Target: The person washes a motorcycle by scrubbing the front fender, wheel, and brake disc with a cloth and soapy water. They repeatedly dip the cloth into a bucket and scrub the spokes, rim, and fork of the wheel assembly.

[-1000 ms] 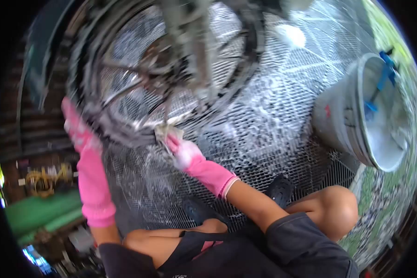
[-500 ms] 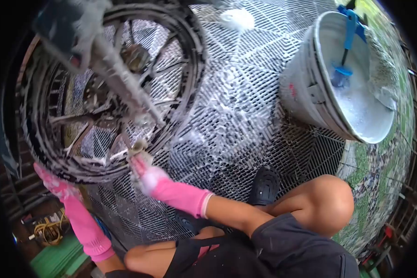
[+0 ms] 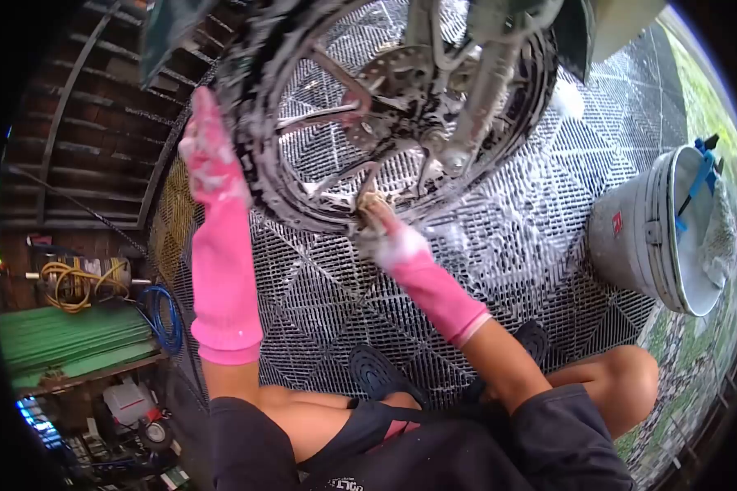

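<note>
A soapy motorcycle wheel (image 3: 274, 184) with dark spokes and a brake disc (image 3: 382, 84) stands in front of me. My left hand (image 3: 210, 151), in a pink rubber glove with suds on it, lies along the tyre's left side with its fingers stretched out. At the bottom of the rim, my pink-gloved right hand (image 3: 397, 244) is closed on a wet tan cloth (image 3: 372, 206), pressed near a spoke's base. Foam covers these fingers and part of the cloth is hidden by them. The fork leg (image 3: 485, 102) slants down to the hub above.
A white bucket (image 3: 630, 233) of sudsy water stands right, with a blue-handled brush (image 3: 698, 176) inside and a pale wash mitt (image 3: 721, 233) over its rim. Wet grid matting (image 3: 319, 307) covers the floor. A yellow hose (image 3: 65, 286) and green board (image 3: 74, 331) lie left.
My view has swung left, so wheel and bucket appear further right. My left hand has moved up along the tyre's side. The right hand stays at the lower rim with the cloth.
</note>
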